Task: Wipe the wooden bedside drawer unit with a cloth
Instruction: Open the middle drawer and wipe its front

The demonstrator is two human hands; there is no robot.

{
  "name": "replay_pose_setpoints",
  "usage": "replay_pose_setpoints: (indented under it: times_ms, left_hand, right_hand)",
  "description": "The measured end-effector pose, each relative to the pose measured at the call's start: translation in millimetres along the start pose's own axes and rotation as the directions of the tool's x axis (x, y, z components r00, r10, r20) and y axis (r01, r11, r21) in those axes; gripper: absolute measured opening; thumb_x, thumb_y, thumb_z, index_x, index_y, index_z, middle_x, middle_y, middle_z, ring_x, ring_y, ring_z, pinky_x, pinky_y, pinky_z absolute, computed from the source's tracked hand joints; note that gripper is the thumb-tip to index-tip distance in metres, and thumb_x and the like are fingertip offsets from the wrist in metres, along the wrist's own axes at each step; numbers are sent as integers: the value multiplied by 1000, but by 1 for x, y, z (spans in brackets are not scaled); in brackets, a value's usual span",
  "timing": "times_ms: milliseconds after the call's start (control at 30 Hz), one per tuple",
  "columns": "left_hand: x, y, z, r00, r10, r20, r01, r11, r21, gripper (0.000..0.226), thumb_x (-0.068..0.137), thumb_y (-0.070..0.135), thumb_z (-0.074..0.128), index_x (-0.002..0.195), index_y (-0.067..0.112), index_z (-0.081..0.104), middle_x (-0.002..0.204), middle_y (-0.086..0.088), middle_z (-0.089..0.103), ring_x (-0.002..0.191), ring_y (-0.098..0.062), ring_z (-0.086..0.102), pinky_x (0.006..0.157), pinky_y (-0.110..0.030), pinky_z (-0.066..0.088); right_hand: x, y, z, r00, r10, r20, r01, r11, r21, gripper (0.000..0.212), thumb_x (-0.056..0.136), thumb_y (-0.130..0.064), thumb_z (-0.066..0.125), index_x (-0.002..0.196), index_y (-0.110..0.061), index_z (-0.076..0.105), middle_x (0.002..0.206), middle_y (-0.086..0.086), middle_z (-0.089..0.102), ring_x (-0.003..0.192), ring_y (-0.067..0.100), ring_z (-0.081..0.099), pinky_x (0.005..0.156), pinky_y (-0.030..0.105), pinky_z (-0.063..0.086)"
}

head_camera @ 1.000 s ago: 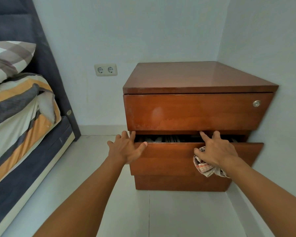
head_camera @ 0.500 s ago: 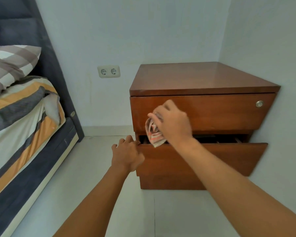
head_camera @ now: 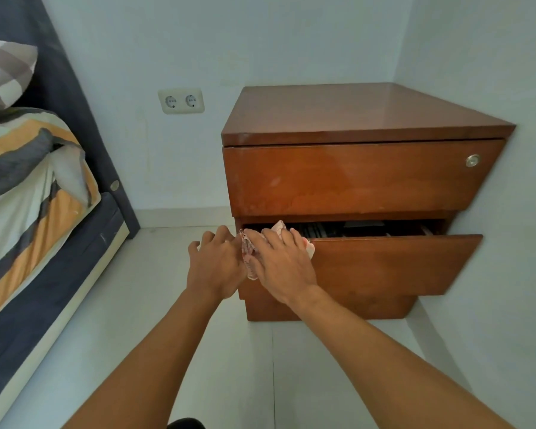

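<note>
Your right hand (head_camera: 283, 264) presses the cloth (head_camera: 250, 255) flat, fingers spread, on the left top edge of the open lower drawer (head_camera: 384, 264) of the drawer unit (head_camera: 353, 119). Your left hand (head_camera: 215, 267) is open beside it, holding nothing.

The drawer unit (head_camera: 362, 178) is brown wood, smooth and a bit shiny on top, with worn pale spots on its front. Its lock (head_camera: 472, 160) is shiny metal. The cloth (head_camera: 250, 258) looks soft and crumpled.
</note>
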State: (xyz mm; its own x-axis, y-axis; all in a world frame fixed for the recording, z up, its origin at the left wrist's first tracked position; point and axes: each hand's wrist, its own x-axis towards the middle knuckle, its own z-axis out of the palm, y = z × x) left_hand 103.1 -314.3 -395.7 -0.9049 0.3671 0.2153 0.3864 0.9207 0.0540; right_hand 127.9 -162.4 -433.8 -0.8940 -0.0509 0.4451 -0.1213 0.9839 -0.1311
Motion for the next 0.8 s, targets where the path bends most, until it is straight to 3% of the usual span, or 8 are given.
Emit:
replay_pose_setpoints:
  times_ms: [167, 300, 467, 633, 800]
  left_hand:
    - [-3, 8, -2, 999, -10, 49, 6, 996, 89, 48, 101, 47, 35, 143, 28, 46, 142, -3, 48, 131, -29, 44, 112, -58, 32]
    - [-1, 22, -7, 995, -57, 78, 49, 994, 93, 48, 96, 34, 41, 142, 22, 49, 141, -4, 52, 133, -28, 45, 115, -61, 25]
    - [20, 53, -2, 978, 78, 191, -39, 979, -199, 50, 102, 29, 33, 149, 14, 40, 158, -8, 41, 150, -33, 28, 122, -55, 18]
    - [12, 53, 12, 991, 62, 117, -36, 977, -211, 78, 84, 33, 28, 158, 10, 27, 163, -8, 32, 153, -32, 18, 124, -49, 13]
    - [7, 53, 20, 996, 52, 74, -38, 982, -187, 73, 92, 36, 30, 161, 15, 18, 167, -6, 24, 156, -30, 9, 125, -47, 7]
  right_hand:
    - [-6, 10, -5, 999, 3, -32, -2, 1000, 30, 48, 102, -56, 39, 142, -30, 47, 136, -1, 59, 121, 27, 52, 109, 43, 38]
    - [-17, 34, -16, 992, 115, -49, -113, 992, 57, 49, 100, -61, 36, 135, -31, 53, 134, -3, 61, 122, 23, 52, 111, 43, 37]
    - [-20, 47, -21, 967, 236, -92, -231, 971, 63, 56, 97, -70, 37, 121, -27, 64, 119, -4, 67, 112, 23, 55, 111, 44, 35]
    - [-30, 76, -30, 971, 210, -116, -208, 978, 32, 42, 102, -55, 42, 118, -25, 66, 118, -4, 68, 108, 24, 56, 108, 44, 37]
    - [-54, 130, -49, 973, 167, -157, -176, 983, -44, 31, 105, -37, 45, 122, -20, 65, 122, 1, 68, 107, 27, 57, 102, 44, 42]
